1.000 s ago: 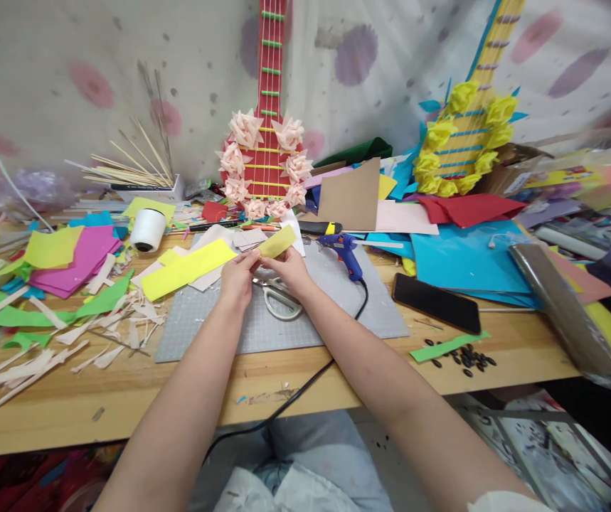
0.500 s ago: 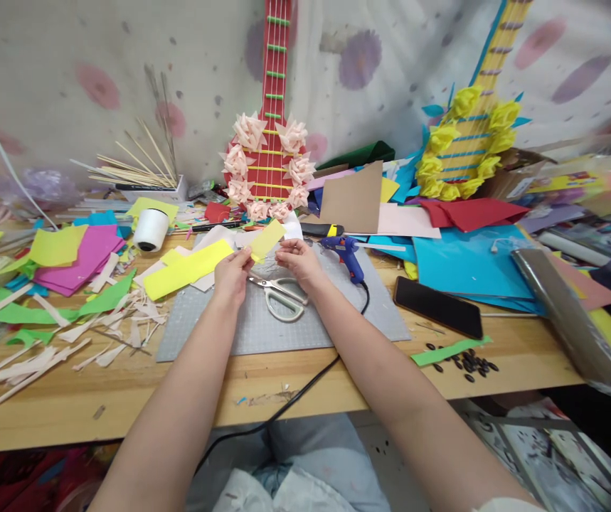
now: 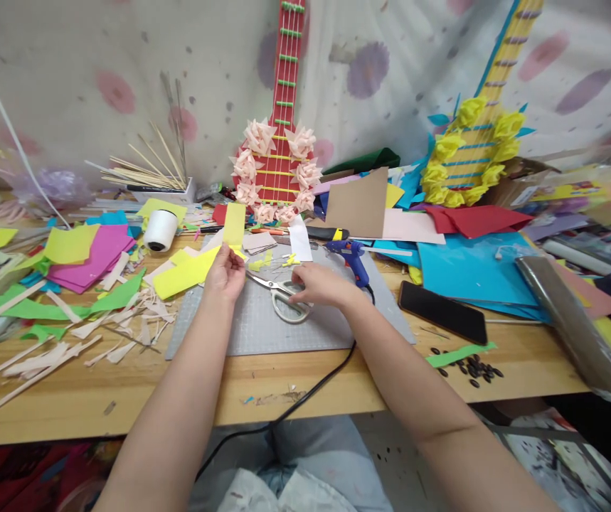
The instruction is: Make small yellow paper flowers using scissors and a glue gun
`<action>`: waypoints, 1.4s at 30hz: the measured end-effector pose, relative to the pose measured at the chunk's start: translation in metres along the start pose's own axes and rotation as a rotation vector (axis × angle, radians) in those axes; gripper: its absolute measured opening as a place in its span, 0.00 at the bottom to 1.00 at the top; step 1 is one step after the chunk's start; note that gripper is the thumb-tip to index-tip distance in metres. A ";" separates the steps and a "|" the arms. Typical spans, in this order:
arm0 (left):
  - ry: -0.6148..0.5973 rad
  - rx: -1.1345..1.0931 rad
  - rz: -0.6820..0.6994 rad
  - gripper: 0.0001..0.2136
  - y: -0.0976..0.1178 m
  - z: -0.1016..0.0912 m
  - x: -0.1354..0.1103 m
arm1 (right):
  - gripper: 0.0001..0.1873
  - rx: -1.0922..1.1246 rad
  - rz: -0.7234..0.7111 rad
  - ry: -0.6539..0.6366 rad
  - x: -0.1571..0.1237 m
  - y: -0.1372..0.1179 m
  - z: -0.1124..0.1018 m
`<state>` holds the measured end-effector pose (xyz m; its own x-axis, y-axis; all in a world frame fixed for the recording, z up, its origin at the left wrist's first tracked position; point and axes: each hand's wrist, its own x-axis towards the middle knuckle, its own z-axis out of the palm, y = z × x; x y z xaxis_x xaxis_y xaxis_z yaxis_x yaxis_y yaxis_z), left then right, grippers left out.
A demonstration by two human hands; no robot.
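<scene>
Two layers lie under us: the wooden table [image 3: 124,398], then the grey cutting mat [image 3: 252,334]. Our right hand [image 3: 320,284] rests half-curled on the scissors [image 3: 269,286]; whether it grips them we cannot tell. We judge the fingers should seat fully in the loops before lifting. Our left hand [image 3: 225,274] pinches the yellow strip [image 3: 234,224] upright above the mat; best held low and taut.

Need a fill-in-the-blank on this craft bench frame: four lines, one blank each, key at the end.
1. The left hand holds a ____ paper strip upright.
2. The right hand touches the ____ lying on the grey cutting mat.
3. The glue gun just beyond the right hand is ____.
4. The black phone lies to the ____ of the cutting mat.

Missing words: yellow; scissors; blue; right.
</scene>
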<state>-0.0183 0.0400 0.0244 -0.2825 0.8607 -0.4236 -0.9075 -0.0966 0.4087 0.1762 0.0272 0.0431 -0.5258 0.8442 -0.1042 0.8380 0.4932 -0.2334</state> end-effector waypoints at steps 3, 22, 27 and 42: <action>0.004 -0.107 -0.077 0.05 0.000 0.000 -0.001 | 0.17 -0.048 -0.046 0.007 -0.005 -0.002 0.002; -0.042 -0.169 -0.061 0.10 0.002 -0.008 0.000 | 0.23 0.497 0.120 0.190 -0.003 -0.008 0.002; -0.063 -0.122 -0.089 0.12 -0.004 -0.012 0.004 | 0.26 0.336 0.090 0.312 0.019 -0.043 0.028; -0.029 0.009 -0.148 0.15 -0.009 -0.016 0.004 | 0.33 0.279 0.191 0.118 0.035 -0.073 0.034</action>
<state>-0.0162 0.0364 0.0065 -0.1363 0.8794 -0.4561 -0.9358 0.0368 0.3507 0.0914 0.0134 0.0238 -0.3295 0.9421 -0.0630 0.8391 0.2616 -0.4769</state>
